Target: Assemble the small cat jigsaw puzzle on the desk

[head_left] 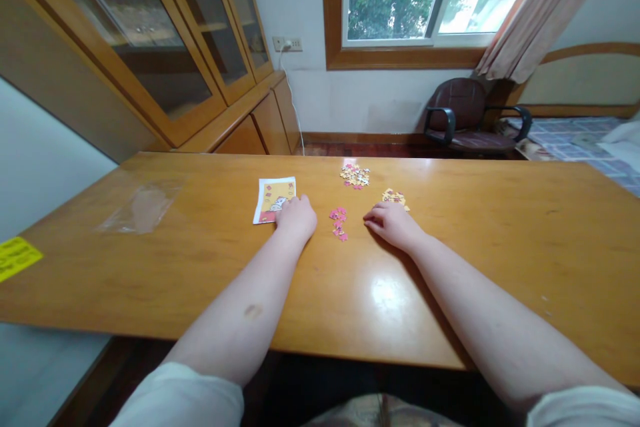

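Note:
My left hand (297, 217) rests with curled fingers over the right edge of a picture card (268, 201), which shows a white cartoon animal on yellow and pink. What its fingers hold, if anything, is hidden. To the right, my right hand (393, 222) lies on the table with its fingers pressed together; anything between them is too small to make out. Just beyond that hand sits a small pile of yellow jigsaw pieces (395, 197). Between my hands is a loose group of pink jigsaw pieces (339, 215). Farther back lies a larger pile of mixed jigsaw pieces (355, 175).
A clear plastic bag (145, 208) lies on the left of the wooden table (200, 267), with a yellow label (19, 258) at the table's left edge. Beyond stand a glass-door cabinet (220, 97), an armchair (460, 110) and a bed (575, 137).

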The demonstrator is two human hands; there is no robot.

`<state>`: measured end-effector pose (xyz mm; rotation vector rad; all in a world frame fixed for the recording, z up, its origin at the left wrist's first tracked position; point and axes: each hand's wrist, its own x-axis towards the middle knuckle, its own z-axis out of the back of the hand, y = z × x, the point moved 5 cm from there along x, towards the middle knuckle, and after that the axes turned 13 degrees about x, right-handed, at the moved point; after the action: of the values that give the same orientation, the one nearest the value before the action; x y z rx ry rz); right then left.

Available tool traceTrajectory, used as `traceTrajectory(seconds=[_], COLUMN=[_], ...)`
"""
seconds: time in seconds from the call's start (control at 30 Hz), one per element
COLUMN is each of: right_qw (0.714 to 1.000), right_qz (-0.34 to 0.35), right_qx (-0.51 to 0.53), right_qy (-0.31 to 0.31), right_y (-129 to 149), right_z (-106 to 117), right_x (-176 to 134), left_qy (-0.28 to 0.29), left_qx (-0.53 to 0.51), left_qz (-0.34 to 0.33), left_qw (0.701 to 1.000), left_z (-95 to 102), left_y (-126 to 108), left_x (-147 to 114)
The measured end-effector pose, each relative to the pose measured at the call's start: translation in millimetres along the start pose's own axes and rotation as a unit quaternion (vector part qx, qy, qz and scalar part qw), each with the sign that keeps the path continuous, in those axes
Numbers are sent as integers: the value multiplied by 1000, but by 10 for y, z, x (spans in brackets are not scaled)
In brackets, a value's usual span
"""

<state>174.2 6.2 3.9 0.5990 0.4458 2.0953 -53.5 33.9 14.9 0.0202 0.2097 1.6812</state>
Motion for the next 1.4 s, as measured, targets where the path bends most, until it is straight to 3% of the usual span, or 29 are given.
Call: traceTrajectory(seconds=[0.07,0.13,0.2,0.27,0.4,0.53,0.67,0.9,1.03,1.23,1.4], right_qw=[1000,1000,1000,1000,999,988,978,986,992,999,994], right_qz=[-15,-19,-18,-16,20,86,78,48,39,36,87], right_qx=[-10,-12,-11,-13,-22,-19,-8,22,17,4,21], right_qy=[-9,-15,-16,-16,22,127,194,157,118,24,58], right_y=[-8,-1,18,56,275,575,618,436,347,290,436], right_z=[14,17,18,28,16,-153,-301,-208,-147,-6,-42], right_x=[4,7,9,9,-19,-103,-139,-96,-88,-54,-81], left_qy=[-33,-67,-78,-78,-82,-73,-59,-34,-30,78,174], left_qx=[8,6,7,8,-8,-35,-51,-83,-95,-165,-195], left_qz=[-36,-123,-205,-243,-248,-241,-225,-206,-228,-289,-314], left_qw=[999,990,976,967,965,967,971,974,969,940,913], left_z=[68,142,179,178,122,72,73,69,95,130,99], left_y=[-69,-179,-274,-322,-334,-324,-315,-279,-279,-346,-349], left_x=[-50,-106,-158,-182,-153,-98,-81,-80,-115,-264,-334])
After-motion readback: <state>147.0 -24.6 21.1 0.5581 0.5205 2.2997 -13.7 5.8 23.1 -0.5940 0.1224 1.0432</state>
